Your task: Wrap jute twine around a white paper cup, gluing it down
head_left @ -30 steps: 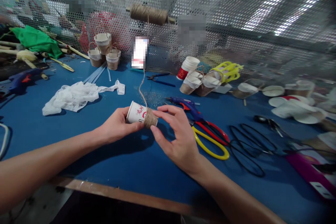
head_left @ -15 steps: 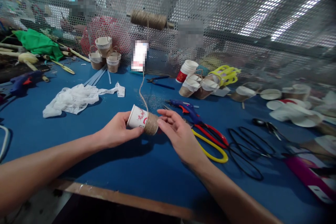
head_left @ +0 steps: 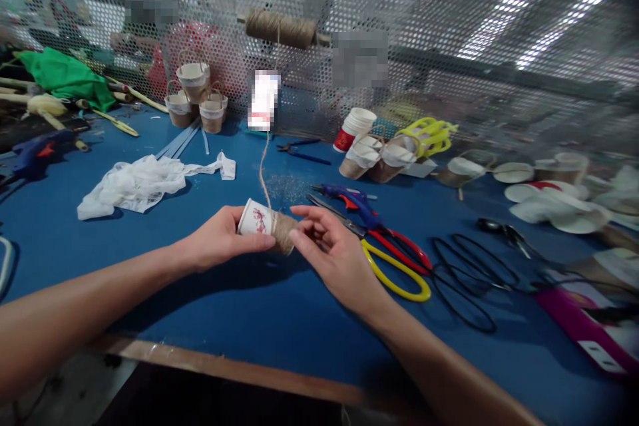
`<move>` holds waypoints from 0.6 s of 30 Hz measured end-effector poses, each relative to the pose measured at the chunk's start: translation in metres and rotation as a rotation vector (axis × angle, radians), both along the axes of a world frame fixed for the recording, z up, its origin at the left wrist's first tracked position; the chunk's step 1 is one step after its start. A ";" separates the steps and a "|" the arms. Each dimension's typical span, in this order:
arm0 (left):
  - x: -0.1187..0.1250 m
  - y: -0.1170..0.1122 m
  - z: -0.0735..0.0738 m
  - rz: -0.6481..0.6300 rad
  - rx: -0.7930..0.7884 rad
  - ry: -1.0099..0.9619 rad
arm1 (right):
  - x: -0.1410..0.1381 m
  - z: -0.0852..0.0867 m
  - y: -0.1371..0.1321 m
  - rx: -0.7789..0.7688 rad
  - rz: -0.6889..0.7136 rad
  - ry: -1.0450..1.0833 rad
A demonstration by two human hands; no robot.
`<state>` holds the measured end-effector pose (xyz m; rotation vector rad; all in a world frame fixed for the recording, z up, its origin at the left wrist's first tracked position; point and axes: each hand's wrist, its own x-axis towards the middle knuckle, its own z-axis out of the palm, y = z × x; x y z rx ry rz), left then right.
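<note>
A white paper cup (head_left: 253,220) with a red print lies tilted on its side between my hands, just above the table. Jute twine (head_left: 284,231) is wound in a band around its base half. From the cup a strand of twine (head_left: 262,173) runs up toward a spool of twine (head_left: 280,29) on a rod at the mesh. My left hand (head_left: 222,238) grips the cup near its rim, thumb along the front. My right hand (head_left: 332,253) pinches the base end with thumb and fingers; some of its fingers are curled out of sight.
Scissors (head_left: 397,269) and a blue glue gun (head_left: 352,202) lie right of my hands. White lace fabric (head_left: 137,186) lies at the left. Twine-wrapped small baskets (head_left: 194,83) stand at the back, near a phone (head_left: 263,100). Black cable (head_left: 464,279) and a purple box (head_left: 579,326) sit at the right.
The cup has turned in my hands, so its red print shows a different part. Both hands keep their hold, and the view has shifted slightly.
</note>
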<state>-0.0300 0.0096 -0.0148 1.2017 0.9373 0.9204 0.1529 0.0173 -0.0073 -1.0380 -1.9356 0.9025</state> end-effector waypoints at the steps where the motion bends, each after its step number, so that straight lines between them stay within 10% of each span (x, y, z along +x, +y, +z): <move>1: 0.000 0.000 0.001 0.000 -0.003 0.013 | 0.001 0.000 0.001 0.080 -0.028 -0.018; 9: 0.002 -0.002 -0.002 0.038 0.077 0.108 | 0.004 0.002 0.006 0.346 0.007 -0.120; 18: 0.001 -0.001 -0.006 0.110 0.066 0.087 | 0.064 0.028 0.066 0.206 -0.594 -0.443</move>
